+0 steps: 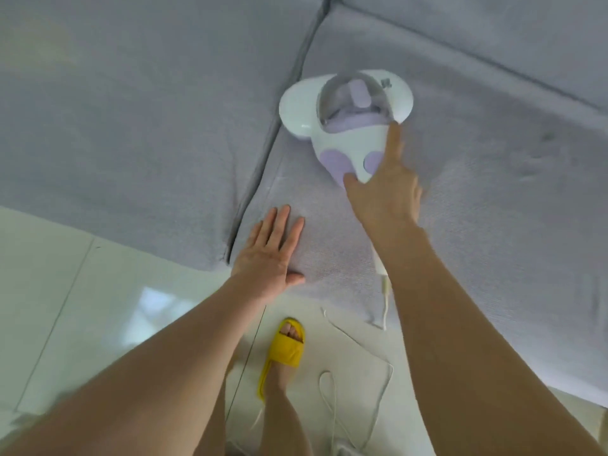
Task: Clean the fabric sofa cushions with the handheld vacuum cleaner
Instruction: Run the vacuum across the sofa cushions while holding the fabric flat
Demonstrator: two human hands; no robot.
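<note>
A white and lilac handheld vacuum cleaner lies flat on the grey fabric seat cushion, its clear dust cup facing up. My right hand grips its handle from behind, index finger stretched along the body, thumb on the left side. The rest of the handle is hidden under my palm and forearm. My left hand rests flat with straight fingers on the cushion's front edge, to the left and nearer than the vacuum. A dark seam separates this cushion from the neighbouring one.
The vacuum's white cord hangs off the cushion's front and loops over the pale glossy floor. My foot in a yellow slipper stands on the floor close to the sofa. The back cushion rises at the top right.
</note>
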